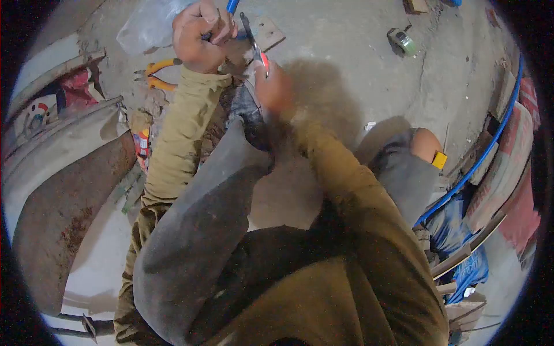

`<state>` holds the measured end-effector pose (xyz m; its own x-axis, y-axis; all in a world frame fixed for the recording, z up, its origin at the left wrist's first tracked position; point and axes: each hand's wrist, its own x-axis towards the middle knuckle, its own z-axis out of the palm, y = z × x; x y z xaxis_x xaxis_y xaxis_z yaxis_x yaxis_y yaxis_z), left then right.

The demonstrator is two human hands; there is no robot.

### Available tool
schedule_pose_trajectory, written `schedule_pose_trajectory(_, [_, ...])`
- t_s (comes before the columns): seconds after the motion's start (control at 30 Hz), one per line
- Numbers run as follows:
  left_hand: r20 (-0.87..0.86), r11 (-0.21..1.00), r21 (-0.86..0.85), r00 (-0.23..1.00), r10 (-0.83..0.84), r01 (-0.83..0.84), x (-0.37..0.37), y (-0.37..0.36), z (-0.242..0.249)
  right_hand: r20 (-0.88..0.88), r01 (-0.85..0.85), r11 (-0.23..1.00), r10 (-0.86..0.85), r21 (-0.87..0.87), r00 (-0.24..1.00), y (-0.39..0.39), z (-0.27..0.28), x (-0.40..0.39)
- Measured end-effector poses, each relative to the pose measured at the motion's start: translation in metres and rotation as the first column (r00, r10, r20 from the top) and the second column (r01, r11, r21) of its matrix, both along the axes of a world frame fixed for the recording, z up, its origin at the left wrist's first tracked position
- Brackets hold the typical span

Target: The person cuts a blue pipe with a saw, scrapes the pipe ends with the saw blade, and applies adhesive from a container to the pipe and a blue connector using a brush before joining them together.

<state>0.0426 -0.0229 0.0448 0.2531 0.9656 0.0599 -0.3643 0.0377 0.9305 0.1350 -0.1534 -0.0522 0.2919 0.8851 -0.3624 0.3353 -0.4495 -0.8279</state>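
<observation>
My left hand (199, 37) is closed in a fist at the top, left of centre, with a short length of blue hose (232, 6) showing at its fingers. To its right my right hand (274, 89), slightly blurred, grips a tool with a red handle (265, 62) and a dark, narrow end pointing up beside the left fingers. What the tool's end touches cannot be made out. Orange-handled pliers (158, 75) lie open on the floor, left of my left wrist. A flat piece with small holes (268, 36) lies behind the tool.
A clear plastic bag (147, 26) lies at the upper left. A tape measure (401, 42) is on the floor at the upper right. Along the right run a long blue hose (490, 150) and sacks (505, 167). A curved, dirty panel (69, 213) stands at the left.
</observation>
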Motion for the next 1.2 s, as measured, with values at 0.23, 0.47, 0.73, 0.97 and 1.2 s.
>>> schedule_pose_trajectory(0.23, [-0.044, 0.995, -0.037, 0.994, -0.097, 0.095, -0.008, 0.004, -0.003, 0.101, 0.036, 0.997, -0.028, -0.074, 0.994, 0.002, 0.011, -0.006])
schedule_pose_trajectory(0.47, [-0.056, 0.996, 0.045, 0.996, 0.073, -0.071, 0.013, -0.007, 0.005, -0.108, -0.065, 0.998, 0.063, -0.018, 0.992, 0.005, 0.006, 0.015])
schedule_pose_trajectory(0.73, [-0.001, 0.976, 0.068, 0.979, 0.206, -0.205, 0.019, -0.001, 0.002, -0.015, -0.091, 0.996, 0.091, 0.005, 0.996, -0.002, 0.004, 0.016])
schedule_pose_trajectory(0.97, [-0.013, 0.962, 0.140, 0.971, 0.238, -0.234, 0.017, 0.000, -0.009, -0.090, -0.001, 0.999, -0.003, -0.042, 0.996, 0.007, 0.005, 0.009])
schedule_pose_trajectory(1.2, [0.016, 0.960, 0.119, 0.967, 0.254, -0.254, 0.022, -0.002, -0.006, 0.007, 0.013, 0.999, -0.013, -0.047, 1.000, 0.009, -0.002, 0.001])
